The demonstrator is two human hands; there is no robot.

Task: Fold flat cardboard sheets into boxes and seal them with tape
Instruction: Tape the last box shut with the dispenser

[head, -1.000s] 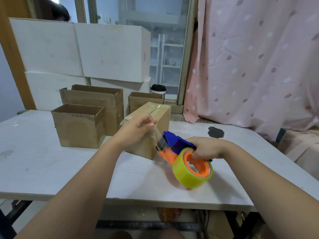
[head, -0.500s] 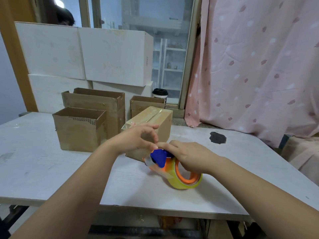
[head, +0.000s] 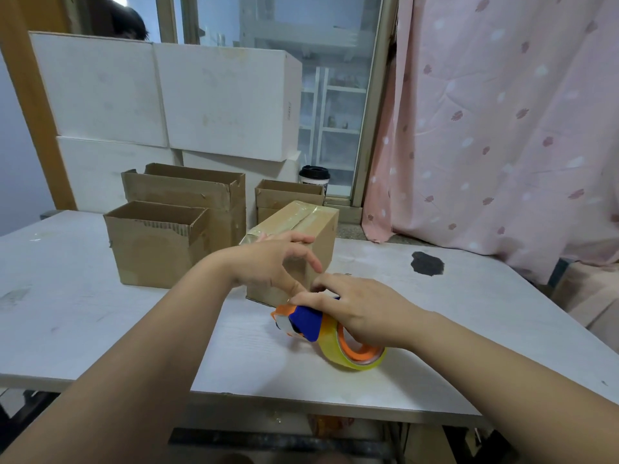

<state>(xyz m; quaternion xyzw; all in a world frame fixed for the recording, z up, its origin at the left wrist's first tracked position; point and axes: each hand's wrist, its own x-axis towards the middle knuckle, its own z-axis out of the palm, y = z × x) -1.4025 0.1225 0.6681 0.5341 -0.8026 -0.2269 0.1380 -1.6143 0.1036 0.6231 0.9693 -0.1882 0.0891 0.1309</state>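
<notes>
Right hand (head: 361, 309): palm down, gripping tape dispenser (head: 330, 333) lying on white table (head: 100, 329) | left hand (head: 271, 259): fingers loosely spread, holding nothing, fingertips touching right hand | taped cardboard box (head: 301, 236): directly behind both hands | 3 open boxes (head: 157, 242): beyond left hand

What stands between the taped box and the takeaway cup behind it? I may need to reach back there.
In the head view, a small open cardboard box stands between the taped box and the takeaway cup, partly hiding the cup's lower half.

Single head-worn view, forward and down, close over white table (head: 83, 316).
</notes>
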